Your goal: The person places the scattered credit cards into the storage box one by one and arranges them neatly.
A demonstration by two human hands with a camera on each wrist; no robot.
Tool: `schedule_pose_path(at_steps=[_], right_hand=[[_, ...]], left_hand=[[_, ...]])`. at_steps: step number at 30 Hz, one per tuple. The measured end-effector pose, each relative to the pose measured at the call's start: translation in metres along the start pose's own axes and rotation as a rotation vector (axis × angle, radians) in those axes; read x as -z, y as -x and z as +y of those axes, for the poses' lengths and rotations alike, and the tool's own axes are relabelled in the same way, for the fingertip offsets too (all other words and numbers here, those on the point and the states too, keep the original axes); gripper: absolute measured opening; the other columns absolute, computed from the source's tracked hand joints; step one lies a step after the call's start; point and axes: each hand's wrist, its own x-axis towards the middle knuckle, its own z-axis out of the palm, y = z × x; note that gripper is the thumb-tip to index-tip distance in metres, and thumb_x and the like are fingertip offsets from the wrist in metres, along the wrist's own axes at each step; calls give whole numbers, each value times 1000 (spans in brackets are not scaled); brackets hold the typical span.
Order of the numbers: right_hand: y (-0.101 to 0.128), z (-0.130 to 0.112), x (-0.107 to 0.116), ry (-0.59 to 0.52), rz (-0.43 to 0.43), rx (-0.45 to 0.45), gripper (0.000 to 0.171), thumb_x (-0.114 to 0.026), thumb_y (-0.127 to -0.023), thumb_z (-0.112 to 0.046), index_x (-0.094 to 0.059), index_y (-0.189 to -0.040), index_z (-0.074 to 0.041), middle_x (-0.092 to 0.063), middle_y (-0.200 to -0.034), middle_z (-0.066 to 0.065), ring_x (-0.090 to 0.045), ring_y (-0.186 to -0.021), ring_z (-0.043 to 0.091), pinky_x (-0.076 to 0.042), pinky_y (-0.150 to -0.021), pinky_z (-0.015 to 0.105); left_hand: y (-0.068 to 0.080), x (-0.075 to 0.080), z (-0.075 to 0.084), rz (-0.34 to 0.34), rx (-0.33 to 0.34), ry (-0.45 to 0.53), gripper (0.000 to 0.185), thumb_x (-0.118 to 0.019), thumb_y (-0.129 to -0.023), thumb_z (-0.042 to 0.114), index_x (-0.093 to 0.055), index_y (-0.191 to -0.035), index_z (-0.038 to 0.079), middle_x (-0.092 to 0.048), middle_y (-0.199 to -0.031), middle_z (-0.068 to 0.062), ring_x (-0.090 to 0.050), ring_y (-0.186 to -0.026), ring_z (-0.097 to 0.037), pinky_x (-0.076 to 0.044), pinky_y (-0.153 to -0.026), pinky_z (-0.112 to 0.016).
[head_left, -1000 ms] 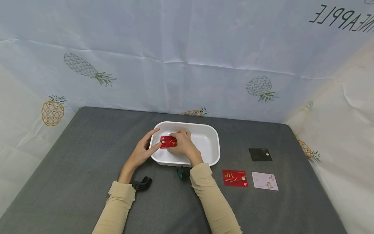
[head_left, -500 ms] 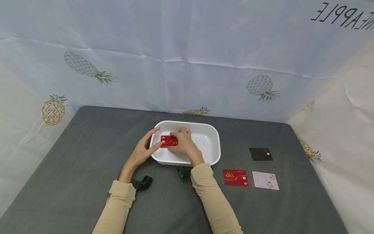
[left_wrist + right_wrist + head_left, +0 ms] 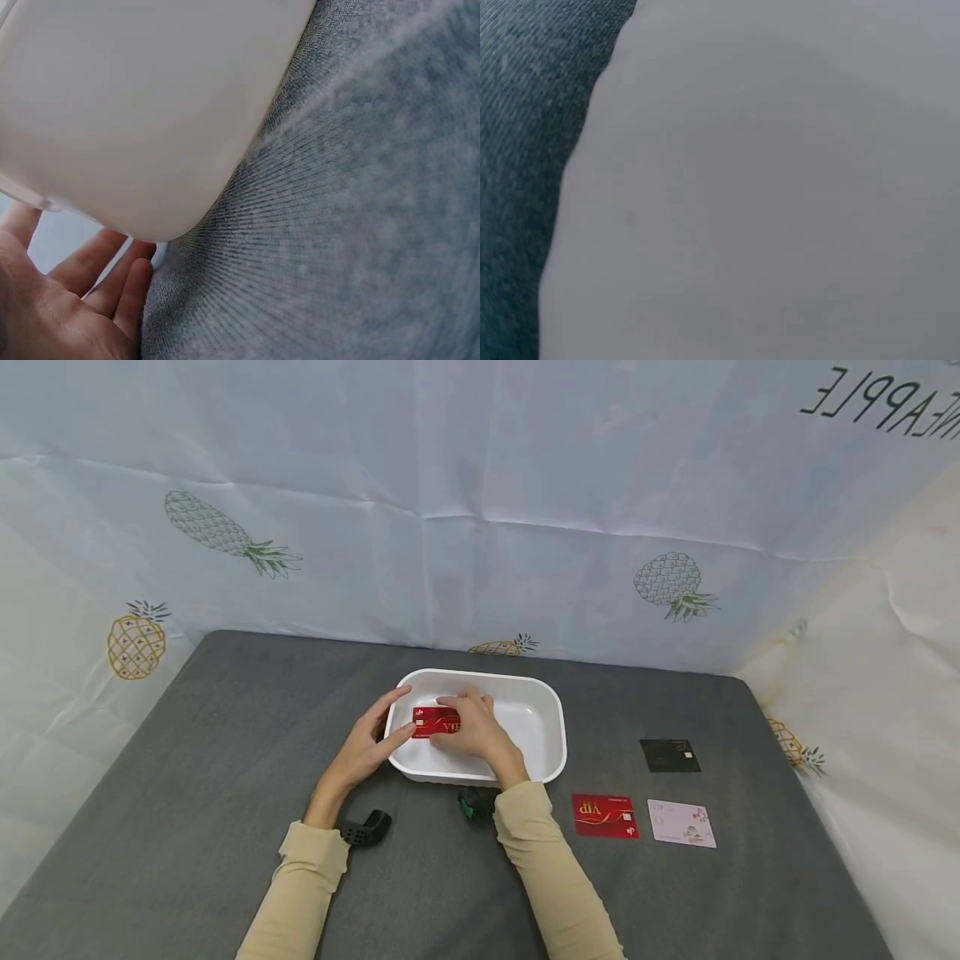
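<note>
In the head view, a red VIP card (image 3: 431, 722) lies in the left part of a white rectangular tray (image 3: 480, 675). My right hand (image 3: 474, 731) reaches into the tray and pinches the card's right side between thumb and fingers, covering that end. At the tray's left end, my left hand (image 3: 356, 750) holds the rim, with the thumb over the edge and the other fingers along the outside. The left wrist view shows fingers (image 3: 109, 277) against the tray's outer wall (image 3: 142, 120). Only the tray wall (image 3: 765, 187) and cloth appear in the right wrist view; the hand is hidden there.
Right of the tray, another red VIP card (image 3: 605, 816) lies beside a pale pink card (image 3: 681, 823), with a black card (image 3: 671, 756) farther back. Grey cloth (image 3: 187, 793) covers the table. A pineapple-print curtain (image 3: 465, 577) hangs behind.
My right hand has shifted slightly to the right along the red card, showing a little more of it. The left hand and tray stay nearly the same; the view has tilted very slightly.
</note>
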Motion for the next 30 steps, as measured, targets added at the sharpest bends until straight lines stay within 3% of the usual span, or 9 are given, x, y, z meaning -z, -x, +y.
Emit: schedule_pose_path(at_steps=[5,9,15,23,30], right_hand=[[3,3,2,0,8,45,59,-80,-87,-23,-62,-141,-8,-59,-129,18,-46,-117,31,-45,-97,46],[6,4,5,-14,-2,67,59,-80,-87,-23,-62,-140,-7,-60,-127,17,-48,-116,30,-44,-96,44],[13,3,11,-35,-9,94,61,-81,-87,-23,-61,-142,-6,-61,-126,17,-48,-116,29,-42,-95,43],[21,3,14,-51,8,98,61,-82,-86,-24,-62,-141,-7,-61,-128,17,-49,-117,31,-46,-95,45],[31,3,18,-67,6,103,62,-81,-87,-25,-60,-143,-10,-59,-130,18,-49,-118,31,-47,-98,48]], left_hand=[[0,0,0,1,1,-22,62,-63,-98,15,-40,-156,13,-39,-162,-16,-51,-133,-37,-47,-103,-40],[0,1,0,0,2,-26,62,-63,-98,16,-40,-156,13,-40,-161,-16,-53,-130,-37,-46,-97,-25],[0,1,-1,-4,4,-16,62,-63,-99,15,-40,-156,14,-39,-161,-16,-51,-132,-37,-45,-99,-25],[0,0,-1,-6,8,-8,63,-63,-98,15,-39,-157,14,-39,-160,-17,-49,-134,-37,-43,-105,-47],[0,1,-1,-5,4,-7,63,-62,-98,14,-39,-157,15,-40,-159,-18,-50,-131,-36,-43,-99,-22]])
